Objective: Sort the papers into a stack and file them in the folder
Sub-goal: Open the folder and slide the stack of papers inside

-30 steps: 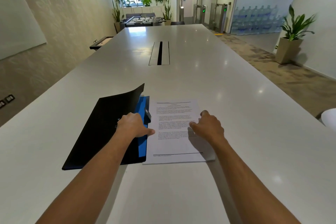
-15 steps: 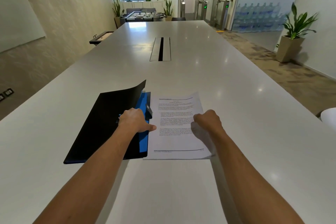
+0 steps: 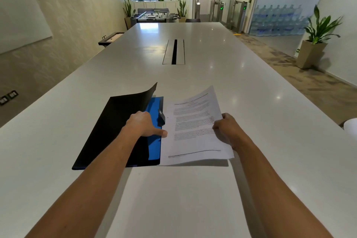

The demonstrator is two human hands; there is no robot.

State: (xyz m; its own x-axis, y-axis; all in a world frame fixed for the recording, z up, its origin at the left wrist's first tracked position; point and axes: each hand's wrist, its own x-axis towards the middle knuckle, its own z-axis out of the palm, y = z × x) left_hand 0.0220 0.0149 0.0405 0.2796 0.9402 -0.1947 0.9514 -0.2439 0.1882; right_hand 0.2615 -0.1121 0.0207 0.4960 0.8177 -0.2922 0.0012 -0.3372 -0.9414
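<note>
A stack of printed white papers (image 3: 193,127) lies on the long white table (image 3: 193,75), its right side lifted off the surface. My right hand (image 3: 225,128) grips that right edge. To the left lies an open folder (image 3: 110,127), black cover folded out to the left and curling up at its far corner, blue inside (image 3: 154,149) with a dark clip (image 3: 161,117). My left hand (image 3: 142,123) presses on the folder beside the clip, thumb tip touching the papers' left edge.
A cable slot (image 3: 174,51) runs down the table's middle, farther away. The table's left edge faces a wall with a whiteboard (image 3: 19,15). A potted plant (image 3: 314,44) stands on the floor at right. A white round object (image 3: 351,127) shows at the right frame edge.
My right hand has slid from the middle of the papers to their right edge, closed on it and raised that side. My left hand stays on the folder.
</note>
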